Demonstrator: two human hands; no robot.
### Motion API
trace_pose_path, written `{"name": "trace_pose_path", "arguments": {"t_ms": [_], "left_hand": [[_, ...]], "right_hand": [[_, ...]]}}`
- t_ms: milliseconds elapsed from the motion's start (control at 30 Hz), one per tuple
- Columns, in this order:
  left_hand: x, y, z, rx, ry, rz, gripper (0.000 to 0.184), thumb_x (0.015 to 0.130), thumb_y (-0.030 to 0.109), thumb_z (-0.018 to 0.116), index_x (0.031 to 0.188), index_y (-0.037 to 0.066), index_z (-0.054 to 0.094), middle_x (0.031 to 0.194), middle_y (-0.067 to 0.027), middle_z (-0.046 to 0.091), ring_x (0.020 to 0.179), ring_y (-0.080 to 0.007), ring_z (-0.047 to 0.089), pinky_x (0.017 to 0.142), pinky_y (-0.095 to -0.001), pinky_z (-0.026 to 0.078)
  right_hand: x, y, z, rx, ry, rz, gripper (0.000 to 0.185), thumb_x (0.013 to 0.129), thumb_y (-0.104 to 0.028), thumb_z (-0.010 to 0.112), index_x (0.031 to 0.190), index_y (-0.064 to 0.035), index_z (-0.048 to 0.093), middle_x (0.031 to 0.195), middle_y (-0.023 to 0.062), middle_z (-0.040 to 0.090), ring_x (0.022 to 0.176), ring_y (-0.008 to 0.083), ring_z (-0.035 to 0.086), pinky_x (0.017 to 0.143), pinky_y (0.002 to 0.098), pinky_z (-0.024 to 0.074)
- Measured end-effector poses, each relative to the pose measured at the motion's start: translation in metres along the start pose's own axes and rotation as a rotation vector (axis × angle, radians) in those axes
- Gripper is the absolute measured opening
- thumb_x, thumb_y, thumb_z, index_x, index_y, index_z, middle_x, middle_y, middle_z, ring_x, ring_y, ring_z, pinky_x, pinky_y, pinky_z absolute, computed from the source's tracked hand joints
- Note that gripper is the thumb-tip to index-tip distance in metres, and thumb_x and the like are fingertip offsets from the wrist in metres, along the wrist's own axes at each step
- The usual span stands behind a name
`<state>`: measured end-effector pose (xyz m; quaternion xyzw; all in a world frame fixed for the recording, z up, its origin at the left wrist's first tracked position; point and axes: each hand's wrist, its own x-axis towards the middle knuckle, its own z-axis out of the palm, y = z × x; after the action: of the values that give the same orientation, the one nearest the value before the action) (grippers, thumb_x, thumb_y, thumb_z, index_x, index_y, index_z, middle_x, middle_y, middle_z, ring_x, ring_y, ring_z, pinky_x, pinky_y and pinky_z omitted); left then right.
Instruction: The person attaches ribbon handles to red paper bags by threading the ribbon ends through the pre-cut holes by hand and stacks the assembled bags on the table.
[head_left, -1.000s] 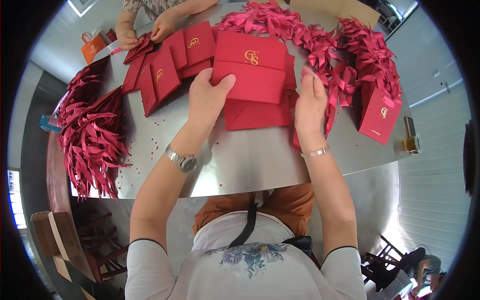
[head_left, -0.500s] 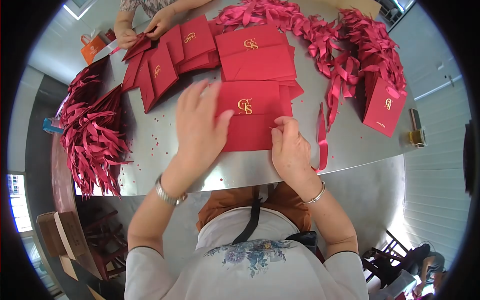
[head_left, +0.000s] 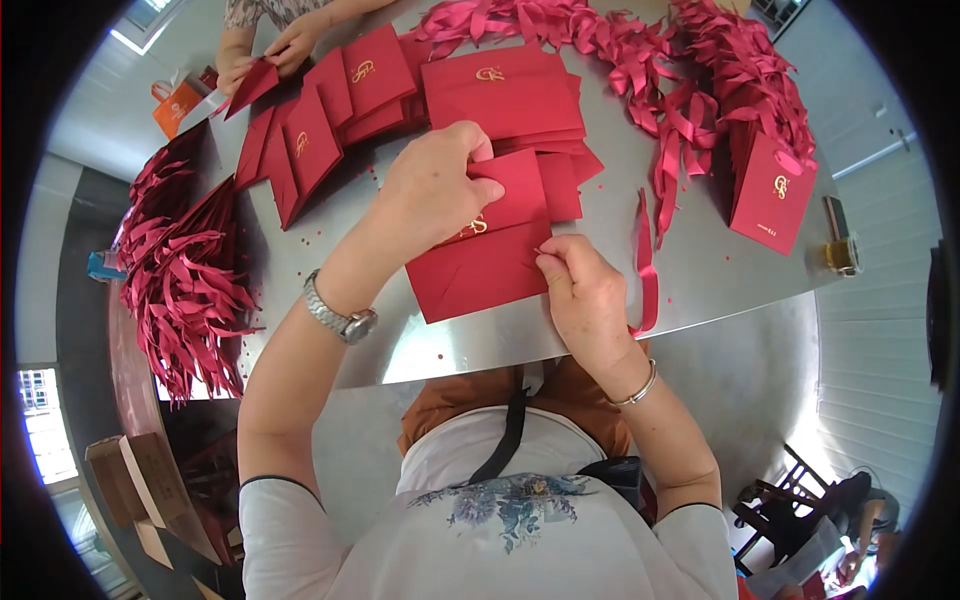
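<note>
A flat red paper bag (head_left: 482,270) with a gold logo lies tilted on the metal table in front of me. My left hand (head_left: 432,190) is closed at its upper left, thumb and curled fingers on the bag, partly covering the logo. My right hand (head_left: 585,285) pinches the bag's right edge between thumb and forefinger; its other fingers are curled in. Just right of that hand lies a loose red ribbon (head_left: 645,270), its lower end running behind the hand. Beyond the bag is a stack of similar red bags (head_left: 500,100).
Finished-looking bags with ribbons (head_left: 190,270) pile at the left, more ribboned bags (head_left: 770,200) at the right. Ribbons (head_left: 640,75) heap along the back. Another person's hands (head_left: 270,60) hold a red bag at the far left. A small amber glass (head_left: 840,255) stands at the right edge.
The bag in front of me has turned counter-clockwise and shifted left. My left hand, spread and blurred before, has closed at its upper edge. My right hand stays at the right edge.
</note>
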<state>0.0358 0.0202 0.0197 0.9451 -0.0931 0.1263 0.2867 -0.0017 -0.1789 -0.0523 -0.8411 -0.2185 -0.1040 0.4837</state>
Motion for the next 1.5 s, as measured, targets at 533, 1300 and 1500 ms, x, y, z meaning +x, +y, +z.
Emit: {"name": "trace_pose_path", "arguments": {"t_ms": [533, 1300, 1500], "left_hand": [[-0.02, 0.015, -0.009, -0.274, -0.384, -0.203, 0.021, 0.084, 0.002, 0.06, 0.103, -0.006, 0.065, 0.092, -0.0158, 0.07, 0.086, -0.0214, 0.065, 0.079, -0.0314, 0.049], [-0.033, 0.007, 0.006, -0.507, -0.398, -0.331, 0.025, 0.078, 0.002, 0.064, 0.101, -0.007, 0.067, 0.088, -0.0172, 0.07, 0.081, -0.0218, 0.067, 0.076, -0.0318, 0.052], [-0.035, -0.006, 0.012, -0.617, -0.418, -0.351, 0.027, 0.076, 0.001, 0.063, 0.102, -0.007, 0.067, 0.09, -0.0154, 0.071, 0.082, -0.0197, 0.066, 0.075, -0.0301, 0.051]], "right_hand": [[0.018, -0.011, 0.014, 0.086, 0.141, -0.093, 0.009, 0.087, -0.008, 0.068, 0.089, -0.0055, 0.06, 0.075, 0.0112, 0.064, 0.065, 0.0306, 0.063, 0.056, 0.0372, 0.0505], [0.014, -0.009, 0.005, 0.285, -0.036, 0.163, 0.006, 0.088, -0.004, 0.064, 0.092, -0.0019, 0.06, 0.077, 0.0128, 0.065, 0.068, 0.0253, 0.066, 0.063, 0.0321, 0.052], [0.01, -0.002, 0.008, 0.08, -0.046, -0.049, 0.005, 0.089, -0.001, 0.065, 0.092, -0.0003, 0.06, 0.078, 0.0081, 0.064, 0.067, 0.0151, 0.063, 0.063, 0.0269, 0.0516]]}}
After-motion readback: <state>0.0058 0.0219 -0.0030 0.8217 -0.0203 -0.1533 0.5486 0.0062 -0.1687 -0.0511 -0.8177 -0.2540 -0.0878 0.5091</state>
